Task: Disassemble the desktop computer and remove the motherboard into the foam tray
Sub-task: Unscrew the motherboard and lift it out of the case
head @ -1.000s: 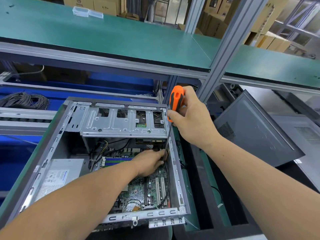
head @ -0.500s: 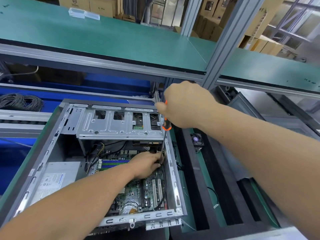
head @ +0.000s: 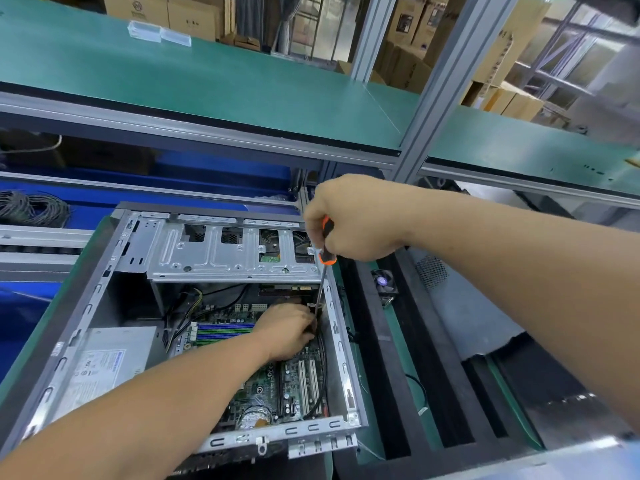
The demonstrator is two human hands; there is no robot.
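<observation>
Here the right hand (head: 356, 220) grips the screwdriver (head: 325, 251) above the motherboard (head: 263, 386), left hand (head: 287, 329) pinching its shaft.

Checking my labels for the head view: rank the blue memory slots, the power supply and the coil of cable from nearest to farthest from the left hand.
From the left hand, inside the case:
1. Blue memory slots, on the motherboard just left of the hand.
2. Power supply, in the case's near-left corner.
3. Coil of cable, outside the case at far left.
</observation>
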